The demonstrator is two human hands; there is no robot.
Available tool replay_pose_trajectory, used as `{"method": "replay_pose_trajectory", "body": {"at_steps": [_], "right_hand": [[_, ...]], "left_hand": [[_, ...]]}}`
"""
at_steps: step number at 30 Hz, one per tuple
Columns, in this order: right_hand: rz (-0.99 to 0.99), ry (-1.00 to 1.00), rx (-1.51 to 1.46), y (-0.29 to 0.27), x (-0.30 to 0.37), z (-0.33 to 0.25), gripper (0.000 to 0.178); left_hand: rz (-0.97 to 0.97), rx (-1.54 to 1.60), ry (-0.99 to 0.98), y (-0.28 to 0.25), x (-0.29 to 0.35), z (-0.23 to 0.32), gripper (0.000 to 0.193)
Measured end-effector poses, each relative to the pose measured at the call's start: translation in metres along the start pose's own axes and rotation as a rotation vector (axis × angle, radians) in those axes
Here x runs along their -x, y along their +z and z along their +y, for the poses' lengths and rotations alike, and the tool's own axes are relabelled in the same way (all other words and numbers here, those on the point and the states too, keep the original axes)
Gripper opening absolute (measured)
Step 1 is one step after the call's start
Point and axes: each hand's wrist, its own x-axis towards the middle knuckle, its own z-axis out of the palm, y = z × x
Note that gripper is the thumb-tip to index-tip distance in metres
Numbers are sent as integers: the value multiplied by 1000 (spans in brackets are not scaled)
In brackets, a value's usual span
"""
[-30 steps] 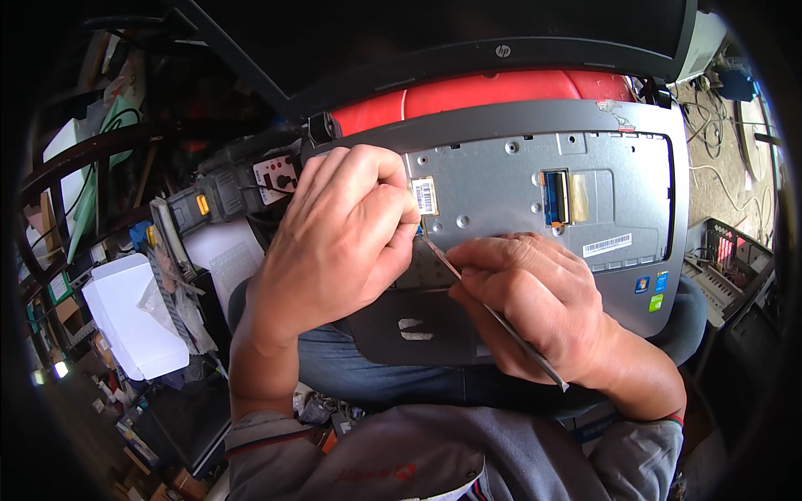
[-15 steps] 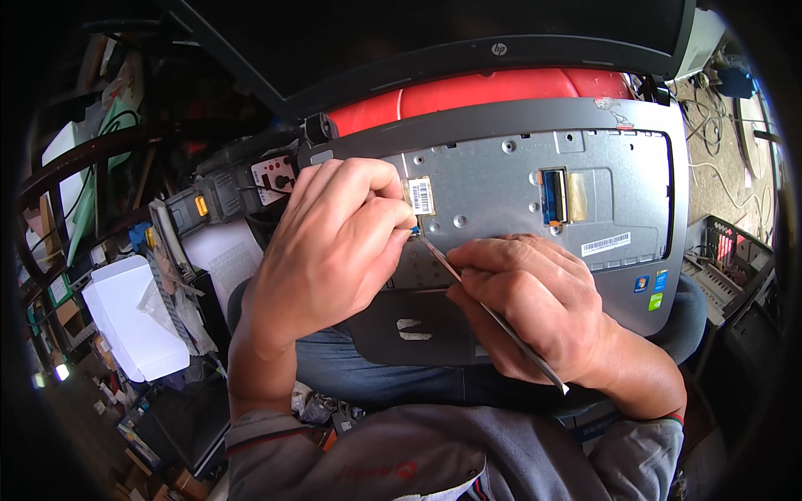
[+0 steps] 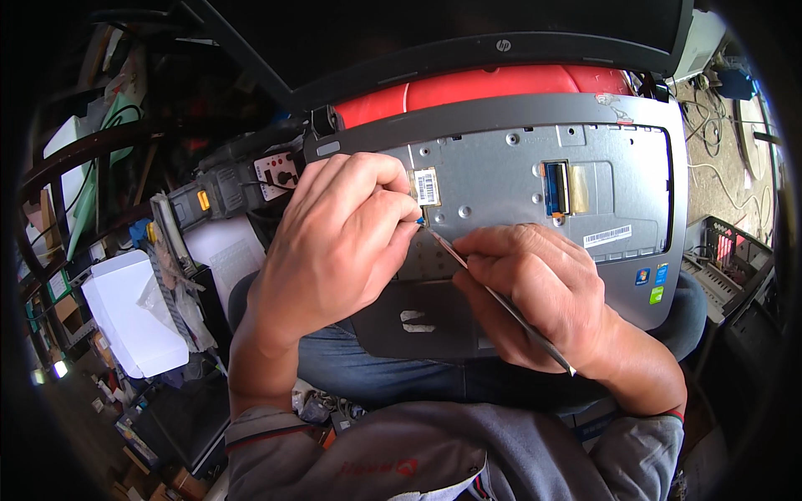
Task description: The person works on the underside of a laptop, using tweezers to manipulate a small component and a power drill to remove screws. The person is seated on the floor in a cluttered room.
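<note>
A grey laptop (image 3: 493, 188) lies across my lap with its keyboard bay bare, showing a metal plate. My left hand (image 3: 334, 242) is closed in a pinch over the plate's left part, on a small blue tab (image 3: 420, 221) like a ribbon cable's end. Slim metal tweezers (image 3: 522, 321) are gripped in my right hand (image 3: 535, 288), their tip close beside the tab, just below a white barcode label (image 3: 427, 186). Whether the tip touches the tab I cannot tell. Right of centre, a blue and black ribbon cable (image 3: 555, 189) shows through an opening.
The laptop's dark screen (image 3: 451, 33) stands open at the far side, with a red surface (image 3: 501, 81) behind the hinge. To the left are a white open box (image 3: 134, 313), a grey tool case (image 3: 217, 196) and clutter. An open computer case (image 3: 723, 263) stands at the right.
The laptop has shifted slightly in view. Both hands keep their grips, and the tweezers' tip has moved a little up, staying beside the blue tab.
</note>
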Motion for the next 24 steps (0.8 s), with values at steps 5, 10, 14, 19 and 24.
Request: {"method": "replay_pose_trajectory", "body": {"at_steps": [5,10,14,19,24], "right_hand": [[0,50,-46,-3,-1,-3,18],[51,138,-90,-20,-9,-14,19],[41,201,-80,-42,-12,-25,15],[112,213,-76,-64,-5,-32,10],[153,219,62,-80,3,-37,11]], "left_hand": [[13,30,-23,1,1,-1,23],[0,72,-76,1,-2,-2,19],[0,83,-125,1,-5,1,15],[-16,83,-168,2,-4,1,14],[-1,324,-182,-3,1,-10,11]]}}
